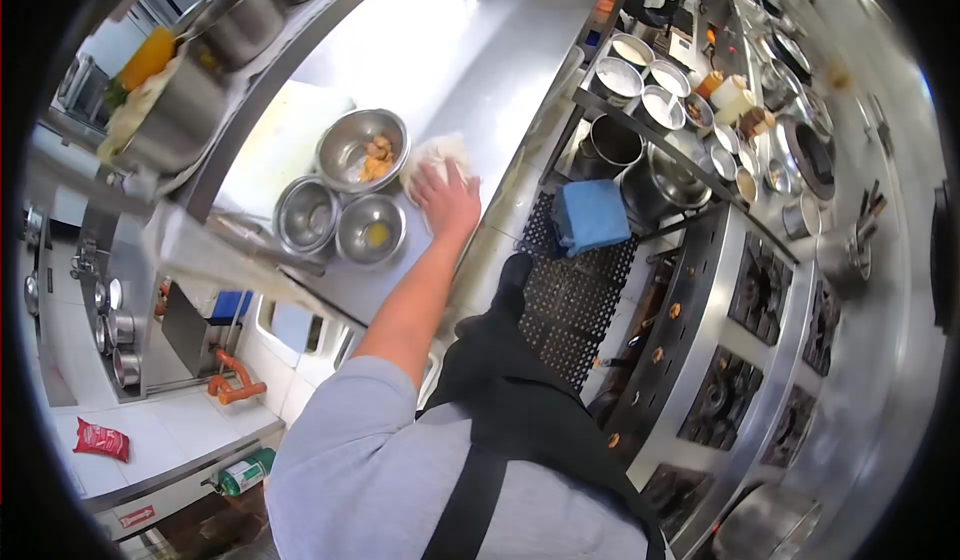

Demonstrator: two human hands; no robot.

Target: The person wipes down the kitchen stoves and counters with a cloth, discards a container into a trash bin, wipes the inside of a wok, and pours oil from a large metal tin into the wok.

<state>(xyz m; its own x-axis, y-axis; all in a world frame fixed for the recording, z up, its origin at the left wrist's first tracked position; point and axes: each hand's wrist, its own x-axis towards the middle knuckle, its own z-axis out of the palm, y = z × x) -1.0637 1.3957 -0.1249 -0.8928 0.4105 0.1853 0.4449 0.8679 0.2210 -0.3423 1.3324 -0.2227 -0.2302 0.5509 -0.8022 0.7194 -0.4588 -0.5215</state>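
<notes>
My left hand [445,198] presses down on a bunched whitish cloth [441,148] on the steel worktable [440,50], its fingers curled over the fabric. Just left of the cloth stands a large steel bowl [337,155] with orange-pink chunks [377,158] inside. Nearer to me, a smaller steel bowl [352,250] has a little yellow stuff at its bottom. Beside it is another small metal bowl [290,222]. A white cutting board [275,150] lies behind these bowls. My right hand is out of view.
Steel pots [185,110] line a shelf along the table's left side. To my right runs a stove [720,390] with several burners. A blue container [592,217] stands by the black perforated mat [570,290]. Several filled containers [620,78] sit on the rack beyond.
</notes>
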